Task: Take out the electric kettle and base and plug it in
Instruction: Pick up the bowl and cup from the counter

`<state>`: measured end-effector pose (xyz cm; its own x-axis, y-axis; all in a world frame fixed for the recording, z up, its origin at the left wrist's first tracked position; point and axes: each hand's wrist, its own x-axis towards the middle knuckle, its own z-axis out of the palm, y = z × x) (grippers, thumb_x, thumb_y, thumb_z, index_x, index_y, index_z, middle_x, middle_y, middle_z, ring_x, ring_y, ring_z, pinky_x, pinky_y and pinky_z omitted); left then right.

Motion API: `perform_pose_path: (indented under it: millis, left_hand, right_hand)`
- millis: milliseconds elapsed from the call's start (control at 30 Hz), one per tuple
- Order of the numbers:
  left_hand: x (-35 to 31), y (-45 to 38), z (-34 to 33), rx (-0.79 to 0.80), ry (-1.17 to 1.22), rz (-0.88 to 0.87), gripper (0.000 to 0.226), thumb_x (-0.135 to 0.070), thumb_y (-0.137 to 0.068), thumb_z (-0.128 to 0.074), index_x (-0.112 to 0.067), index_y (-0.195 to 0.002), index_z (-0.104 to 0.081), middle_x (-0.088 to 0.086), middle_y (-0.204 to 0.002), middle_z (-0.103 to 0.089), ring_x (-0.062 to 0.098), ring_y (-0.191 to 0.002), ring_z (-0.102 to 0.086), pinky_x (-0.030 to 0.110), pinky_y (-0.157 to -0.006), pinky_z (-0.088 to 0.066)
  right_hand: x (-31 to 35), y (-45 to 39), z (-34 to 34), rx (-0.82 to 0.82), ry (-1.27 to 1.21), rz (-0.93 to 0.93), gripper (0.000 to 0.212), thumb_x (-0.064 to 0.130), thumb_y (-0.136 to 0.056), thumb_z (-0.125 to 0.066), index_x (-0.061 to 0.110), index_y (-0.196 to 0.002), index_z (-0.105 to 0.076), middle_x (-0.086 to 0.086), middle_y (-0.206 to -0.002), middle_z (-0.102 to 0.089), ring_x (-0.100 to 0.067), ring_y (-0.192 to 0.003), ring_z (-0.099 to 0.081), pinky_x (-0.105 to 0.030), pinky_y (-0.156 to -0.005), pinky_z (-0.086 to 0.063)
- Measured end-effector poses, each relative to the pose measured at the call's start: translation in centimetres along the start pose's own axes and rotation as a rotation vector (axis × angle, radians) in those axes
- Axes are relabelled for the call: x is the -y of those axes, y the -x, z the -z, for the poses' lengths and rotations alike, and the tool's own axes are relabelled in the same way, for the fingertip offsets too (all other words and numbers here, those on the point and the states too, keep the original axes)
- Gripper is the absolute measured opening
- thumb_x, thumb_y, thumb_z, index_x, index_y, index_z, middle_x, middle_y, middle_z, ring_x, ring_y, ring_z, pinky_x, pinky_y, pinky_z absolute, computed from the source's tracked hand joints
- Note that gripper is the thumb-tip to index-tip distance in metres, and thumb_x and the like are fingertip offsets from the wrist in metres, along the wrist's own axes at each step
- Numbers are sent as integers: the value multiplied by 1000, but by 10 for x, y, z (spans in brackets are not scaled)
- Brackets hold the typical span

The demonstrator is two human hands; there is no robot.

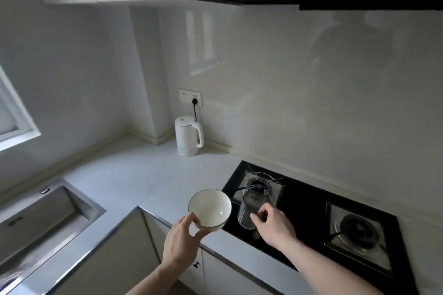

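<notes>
White electric kettle (188, 136) upright at the back corner of the pale countertop (143, 175), its black cord (195, 110) plugged into the wall socket (190, 97). Left hand (181, 239) grasps a white bowl (210, 209); right hand (275, 225) grips a clear glass (249, 211) over the black gas hob (311, 218). Steel sink (48, 213) at left; open counter lies between.

Both forearms reach forward, bare. Left hand (181, 238) curls thumb and fingers in a pinching grip. Right hand (275, 225) curls fingers, palm down.
</notes>
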<state>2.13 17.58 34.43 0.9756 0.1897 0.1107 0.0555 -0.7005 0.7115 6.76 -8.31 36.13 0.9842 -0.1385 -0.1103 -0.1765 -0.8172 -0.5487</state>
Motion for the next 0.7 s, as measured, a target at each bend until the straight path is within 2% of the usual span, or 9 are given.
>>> perform_pose_path:
  millis: [100, 200, 467, 600, 700]
  left_hand:
    - [35, -21, 30, -57, 3, 69, 30, -51, -80, -77, -31, -85, -54, -20, -92, -61, 2, -78, -56, 28, -69, -46]
    - [69, -44, 50, -83, 19, 129, 32, -51, -78, -78, -32, -82, -52, -19, -89, -62, 9, -86, -57, 29, -72, -48]
    - [134, -135, 85, -99, -25, 231, 35, -54, -75, -77, -33, -77, -50, -11, -79, -60, 11, -80, -55, 27, -61, -40]
    - [151, -189, 93, -72, -68, 199, 35, -50, -74, -81, -26, -84, -57, -14, -81, -58, 14, -78, -56, 23, -63, -39]
    - [160, -226, 93, -33, -93, 209, 33, -50, -76, -80, -28, -87, -58, -15, -90, -58, 13, -87, -54, 22, -63, -37]
  right_hand:
    - [48, -22, -24, 29, 13, 72, 29, 58, -88, -60, 30, -93, -57, 8, -95, -63, -17, -93, -63, -30, -74, -46]
    - [88, -44, -47, 63, 13, 113, 28, 56, -89, -60, 28, -94, -57, 7, -98, -65, -17, -94, -61, -29, -72, -42]
    - [171, -127, -112, 144, 14, 140, 26, 55, -89, -62, 31, -88, -52, 3, -98, -69, -23, -99, -67, -28, -70, -40]
    - [198, -172, -124, 160, 3, 83, 27, 53, -89, -61, 28, -83, -50, 12, -69, -57, -22, -84, -63, -28, -67, -41]
    - [207, -200, -132, 136, -23, 30, 26, 52, -89, -60, 27, -84, -54, 15, -62, -57, -16, -72, -59, -28, -64, -44]
